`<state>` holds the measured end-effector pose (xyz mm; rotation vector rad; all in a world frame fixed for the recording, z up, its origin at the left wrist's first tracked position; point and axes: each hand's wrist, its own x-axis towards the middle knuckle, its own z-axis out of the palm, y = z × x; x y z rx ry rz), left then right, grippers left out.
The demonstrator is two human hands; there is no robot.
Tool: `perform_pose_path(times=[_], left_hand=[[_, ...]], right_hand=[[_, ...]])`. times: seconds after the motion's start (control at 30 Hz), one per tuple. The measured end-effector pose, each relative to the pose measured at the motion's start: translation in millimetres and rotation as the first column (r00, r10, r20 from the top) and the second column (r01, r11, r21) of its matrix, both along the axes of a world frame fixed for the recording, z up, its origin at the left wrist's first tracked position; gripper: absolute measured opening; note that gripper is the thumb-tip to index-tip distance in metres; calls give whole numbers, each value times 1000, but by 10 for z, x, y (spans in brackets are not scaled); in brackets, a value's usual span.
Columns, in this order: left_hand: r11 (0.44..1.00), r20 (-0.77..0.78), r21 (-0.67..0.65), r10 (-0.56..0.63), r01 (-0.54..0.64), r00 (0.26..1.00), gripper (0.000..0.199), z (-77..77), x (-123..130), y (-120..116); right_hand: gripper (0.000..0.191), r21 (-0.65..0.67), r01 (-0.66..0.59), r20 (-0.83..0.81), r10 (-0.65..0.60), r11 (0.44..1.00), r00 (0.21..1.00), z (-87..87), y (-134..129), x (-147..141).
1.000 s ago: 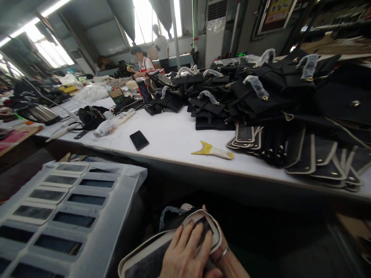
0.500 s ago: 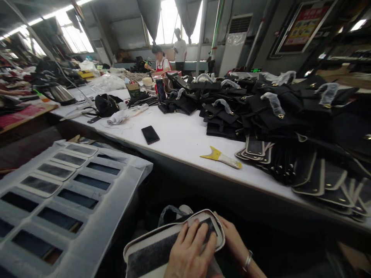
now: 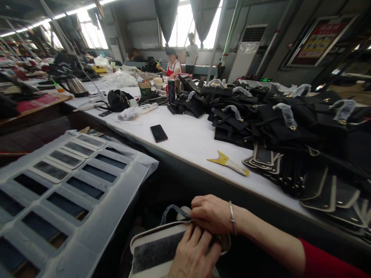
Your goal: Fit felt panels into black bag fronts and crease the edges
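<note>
A bag piece [image 3: 159,247] with a cream rim and a dark grey strip lies tilted at the bottom centre. My left hand [image 3: 194,251] rests on its face, fingers spread and bent over the strip. Above it, my right hand [image 3: 210,212], with a silver bangle at the wrist, has its fingers curled together at the piece's upper edge. What those fingertips pinch is hidden. Just behind the upper edge shows a plastic-wrapped handle [image 3: 174,210].
At left stands a white slotted rack [image 3: 95,227] with cream-edged panels [image 3: 50,170]. The white table [image 3: 185,133] holds a phone [image 3: 158,133], a yellow-ended tool [image 3: 228,163], black bags [image 3: 272,119] and stacked flaps [image 3: 319,193]. Two people are in the background.
My right hand has moved from the piece's right end up and left onto its upper edge, the forearm now crossing from the right. My left hand stays on the face. The view has shifted slightly.
</note>
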<state>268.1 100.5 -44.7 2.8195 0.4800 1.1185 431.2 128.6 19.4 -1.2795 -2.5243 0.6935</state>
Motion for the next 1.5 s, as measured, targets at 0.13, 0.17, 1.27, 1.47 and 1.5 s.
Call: perform_pose_path(times=[0.13, 0.17, 1.27, 1.47, 1.5], left_hand=[[999, -50, -34, -15, 13, 999, 54, 69, -18, 22], [998, -67, -62, -26, 22, 997, 59, 88, -25, 29], [911, -614, -393, -359, 123, 703, 30, 654, 228, 388], [806, -490, -592, -369, 9, 790, 32, 684, 289, 508], [789, -467, -614, -336, -27, 818, 30, 687, 321, 537]], right_hand=[[18, -12, 55, -83, -56, 998, 995, -124, 117, -29], [17, -25, 88, -117, -90, 996, 989, -137, 126, -38], [27, -382, 859, -314, -922, 341, 227, -252, -1153, -262], [29, -413, 873, -250, -954, 261, 167, -273, -1115, -261], [30, -417, 875, -228, -960, 246, 162, -272, -1096, -252]])
